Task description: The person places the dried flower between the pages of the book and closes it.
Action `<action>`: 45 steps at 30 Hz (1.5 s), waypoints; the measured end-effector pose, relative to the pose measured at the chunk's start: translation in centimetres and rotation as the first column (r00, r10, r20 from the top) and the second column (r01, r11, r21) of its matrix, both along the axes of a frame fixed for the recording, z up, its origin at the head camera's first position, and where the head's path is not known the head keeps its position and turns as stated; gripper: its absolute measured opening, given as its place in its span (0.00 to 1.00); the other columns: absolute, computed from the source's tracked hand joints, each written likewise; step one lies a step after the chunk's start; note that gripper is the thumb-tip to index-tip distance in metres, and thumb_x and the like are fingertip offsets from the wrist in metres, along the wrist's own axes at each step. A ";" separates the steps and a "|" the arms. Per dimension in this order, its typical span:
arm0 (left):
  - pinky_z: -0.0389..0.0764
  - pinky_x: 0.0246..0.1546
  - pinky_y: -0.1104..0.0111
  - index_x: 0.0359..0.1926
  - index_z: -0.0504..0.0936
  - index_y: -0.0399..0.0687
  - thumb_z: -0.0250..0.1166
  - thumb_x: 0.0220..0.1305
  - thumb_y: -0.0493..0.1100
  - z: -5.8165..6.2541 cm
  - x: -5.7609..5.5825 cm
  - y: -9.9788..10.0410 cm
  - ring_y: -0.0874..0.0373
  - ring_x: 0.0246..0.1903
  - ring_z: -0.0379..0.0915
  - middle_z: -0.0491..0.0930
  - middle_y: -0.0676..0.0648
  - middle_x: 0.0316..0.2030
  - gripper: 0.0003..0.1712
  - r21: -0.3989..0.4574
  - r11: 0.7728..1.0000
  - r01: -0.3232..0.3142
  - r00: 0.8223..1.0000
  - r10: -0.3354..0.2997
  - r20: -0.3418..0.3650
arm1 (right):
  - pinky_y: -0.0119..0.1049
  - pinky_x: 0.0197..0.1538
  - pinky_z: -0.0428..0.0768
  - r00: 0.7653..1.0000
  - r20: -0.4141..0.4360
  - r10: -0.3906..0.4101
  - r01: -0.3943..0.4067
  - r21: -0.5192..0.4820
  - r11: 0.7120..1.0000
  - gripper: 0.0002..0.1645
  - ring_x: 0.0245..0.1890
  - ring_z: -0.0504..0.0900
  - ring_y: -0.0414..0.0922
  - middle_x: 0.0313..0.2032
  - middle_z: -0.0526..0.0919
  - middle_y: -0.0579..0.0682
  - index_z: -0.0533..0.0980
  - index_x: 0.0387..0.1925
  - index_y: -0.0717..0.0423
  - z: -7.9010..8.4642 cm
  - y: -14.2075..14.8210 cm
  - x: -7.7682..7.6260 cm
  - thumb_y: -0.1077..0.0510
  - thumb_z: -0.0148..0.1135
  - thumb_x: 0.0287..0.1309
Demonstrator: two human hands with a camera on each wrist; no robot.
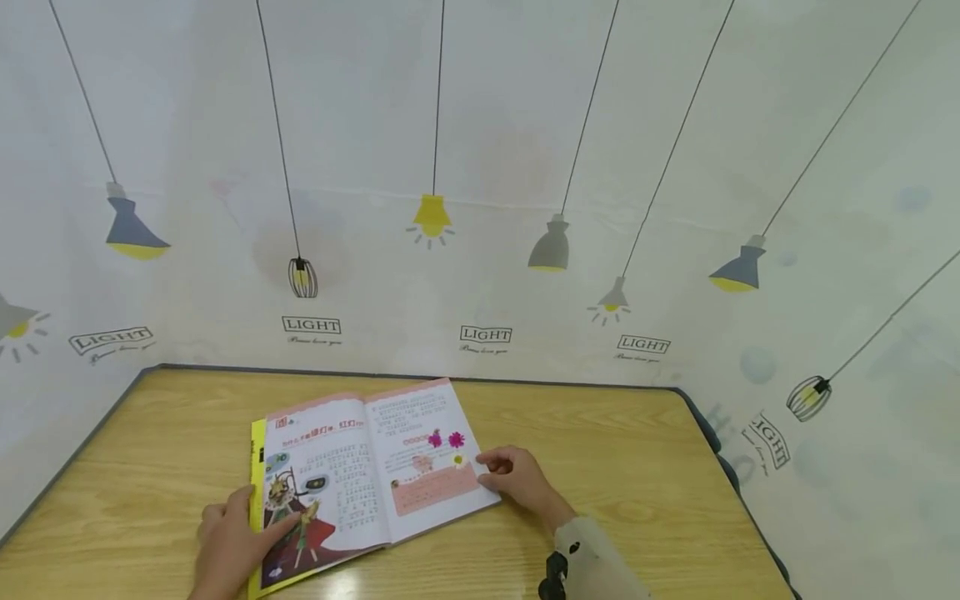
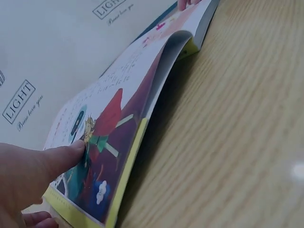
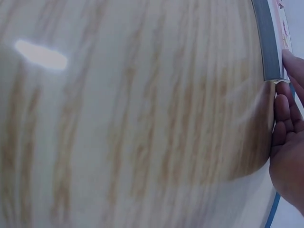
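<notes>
An open picture book point(image 1: 375, 467) with a yellow cover lies tilted on the wooden table. My left hand point(image 1: 234, 537) holds its left side, thumb pressed on the illustrated page and the other fingers at the outer edge. The left wrist view has that thumb point(image 2: 69, 156) on a drawn figure in a red cape, with the left half of the book point(image 2: 114, 118) arched up off the tabletop. At the right edge, my right hand point(image 1: 521, 482) pinches the pages. From the right wrist, the thumb point(image 3: 293, 66) rests on top and the curled fingers point(image 3: 282, 111) sit below the corner.
The wooden table point(image 1: 600, 467) has a dark edging point(image 1: 420, 377) along its back and sides. Behind it stands a pale wall covering point(image 1: 495, 108) printed with hanging lamps and the word LIGHT. A dark device point(image 1: 553, 575) is strapped at my right sleeve point(image 1: 596, 558).
</notes>
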State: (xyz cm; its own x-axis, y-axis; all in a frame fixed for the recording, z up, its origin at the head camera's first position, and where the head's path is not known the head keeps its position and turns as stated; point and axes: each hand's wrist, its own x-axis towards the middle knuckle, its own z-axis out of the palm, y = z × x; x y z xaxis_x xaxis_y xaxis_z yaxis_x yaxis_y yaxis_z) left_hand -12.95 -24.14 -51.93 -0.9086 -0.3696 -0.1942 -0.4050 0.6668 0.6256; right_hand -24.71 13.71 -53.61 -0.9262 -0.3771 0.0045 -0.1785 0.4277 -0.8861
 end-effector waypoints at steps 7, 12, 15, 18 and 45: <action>0.66 0.47 0.46 0.63 0.45 0.23 0.65 0.40 0.75 0.5 0.8 -0.1 0.36 0.46 0.66 0.61 0.23 0.51 0.71 0.134 0.990 0.050 0.996 -0.060 0.067 | 0.31 0.37 0.71 1.000 -0.026 -0.016 0.016 -0.010 1.000 0.16 0.34 0.71 0.44 0.36 0.76 0.54 0.80 0.43 0.64 0.6 -0.1 0.3 0.61 0.68 0.52; 0.64 0.49 0.44 0.63 0.43 0.24 0.68 0.44 0.69 1.6 1.3 0.0 0.34 0.47 0.65 0.60 0.22 0.53 0.67 0.156 0.986 0.063 0.995 -0.074 0.066 | 0.31 0.36 0.70 0.999 -0.041 -0.002 0.002 -0.016 1.000 0.15 0.35 0.72 0.51 0.35 0.75 0.60 0.78 0.43 0.71 2.9 -0.5 1.4 0.66 0.65 0.53; 0.65 0.48 0.45 0.64 0.43 0.25 0.69 0.48 0.63 2.7 1.5 0.2 0.36 0.45 0.66 0.63 0.22 0.51 0.63 0.159 0.985 0.065 0.995 -0.076 0.062 | 0.30 0.36 0.70 0.999 -0.041 0.007 -0.008 -0.020 1.000 0.15 0.36 0.72 0.55 0.35 0.75 0.64 0.77 0.43 0.74 4.0 -0.7 2.0 0.68 0.64 0.53; 0.68 0.44 0.49 0.65 0.42 0.26 0.70 0.50 0.56 3.8 1.6 0.6 0.40 0.40 0.68 0.67 0.24 0.46 0.59 0.162 0.985 0.065 0.995 -0.076 0.063 | 0.30 0.36 0.70 0.999 -0.040 0.003 -0.003 -0.020 1.000 0.15 0.35 0.72 0.54 0.35 0.75 0.64 0.77 0.43 0.73 4.0 -0.6 2.0 0.68 0.64 0.53; 0.73 0.27 0.66 0.70 0.50 0.45 0.59 0.56 0.36 10.4 1.9 9.2 0.53 0.33 0.71 0.66 0.33 0.51 0.42 0.323 0.935 0.143 0.978 -0.084 -0.192 | 0.31 0.36 0.70 0.998 -0.067 -0.004 0.003 -0.022 1.000 0.17 0.33 0.70 0.43 0.35 0.76 0.54 0.80 0.43 0.65 -0.2 0.2 0.6 0.60 0.67 0.52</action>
